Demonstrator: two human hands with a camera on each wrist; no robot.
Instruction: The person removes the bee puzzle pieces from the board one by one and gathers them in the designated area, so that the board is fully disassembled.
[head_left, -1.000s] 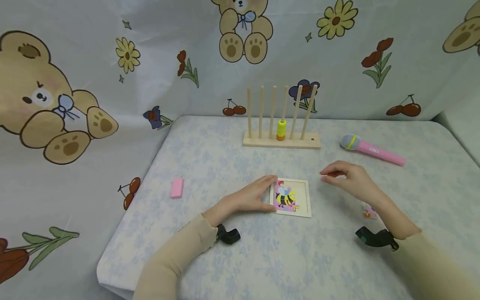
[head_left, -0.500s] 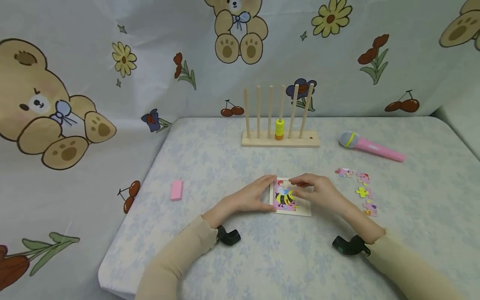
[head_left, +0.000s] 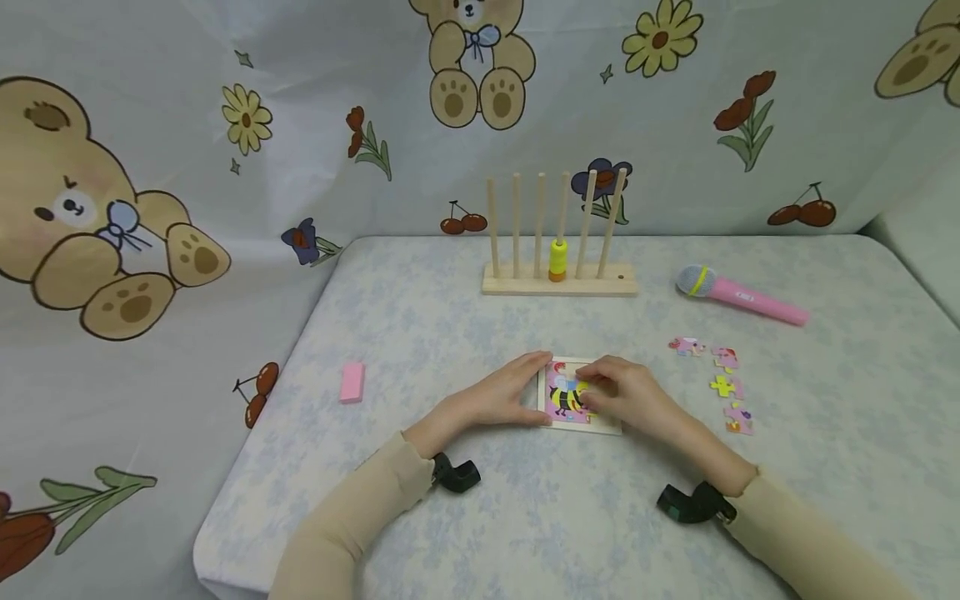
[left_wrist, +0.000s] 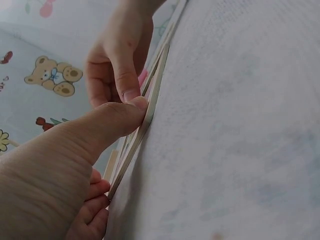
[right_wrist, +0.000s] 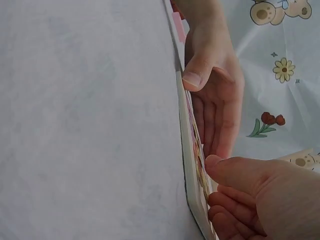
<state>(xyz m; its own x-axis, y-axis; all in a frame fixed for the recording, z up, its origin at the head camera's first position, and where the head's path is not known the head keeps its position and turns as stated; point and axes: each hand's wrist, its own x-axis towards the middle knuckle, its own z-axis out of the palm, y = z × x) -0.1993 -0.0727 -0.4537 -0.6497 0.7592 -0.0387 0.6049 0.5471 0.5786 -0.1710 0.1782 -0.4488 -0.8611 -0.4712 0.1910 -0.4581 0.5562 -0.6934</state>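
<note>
A square wooden puzzle board (head_left: 606, 423) with a raised rim lies in the middle of the table, a bee picture (head_left: 564, 398) filling its left part. My left hand (head_left: 501, 393) grips the board's left side, thumb at the near corner and fingers at the far one. Over the right half of the board, my right hand (head_left: 633, 396) has its thumb and fingers bent together at the bee's edge, on a puzzle piece mostly hidden by the fingers. In the right wrist view, the right thumb and fingertips meet the board's upper face.
Several loose puzzle pieces (head_left: 724, 385) lie right of the board. Behind them is a pink toy microphone (head_left: 757, 305). A wooden peg stand (head_left: 558, 287) with yellow and orange beads on one peg stands at the back. At left lies a pink block (head_left: 352, 382).
My right hand has moved left from beside the board to over it, then settled slightly lower, uncovering the loose pieces. My left hand has stayed at the board's left side.
</note>
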